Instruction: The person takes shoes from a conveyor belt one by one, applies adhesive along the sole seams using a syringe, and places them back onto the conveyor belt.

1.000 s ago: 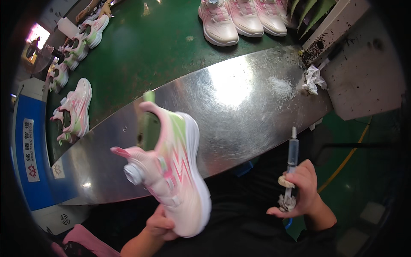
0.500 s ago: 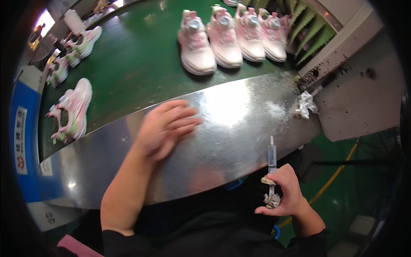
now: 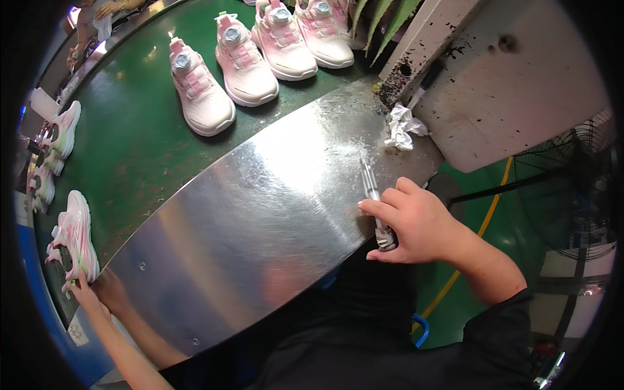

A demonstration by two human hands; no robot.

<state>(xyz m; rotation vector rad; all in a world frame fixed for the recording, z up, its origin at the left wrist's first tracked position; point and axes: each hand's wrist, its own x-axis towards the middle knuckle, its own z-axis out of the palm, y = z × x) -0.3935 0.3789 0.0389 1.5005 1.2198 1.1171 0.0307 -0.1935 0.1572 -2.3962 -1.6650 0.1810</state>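
My right hand (image 3: 419, 226) is closed around a thin clear syringe-like applicator (image 3: 372, 192), whose tip points away from me over the near right edge of the curved shiny metal plate (image 3: 260, 195). My left hand (image 3: 97, 294) reaches far to the left, past the plate's corner. Its fingertips touch the heel of a pink and white shoe (image 3: 75, 237) lying on its side on the green belt (image 3: 136, 136). I cannot see a full grip on that shoe.
Several pale pink shoes (image 3: 198, 94) stand in a row at the belt's far side, and more lie at the left edge (image 3: 62, 133). A crumpled white cloth (image 3: 403, 127) sits by a stained white stand (image 3: 513, 84). A fan (image 3: 585, 188) stands on the right. Another person's hands (image 3: 97, 12) work at the top left.
A second ago my left hand held a pink shoe up; it then swept over the plate and now reaches the shoe at the left. My right hand lifted the applicator onto the plate's edge.
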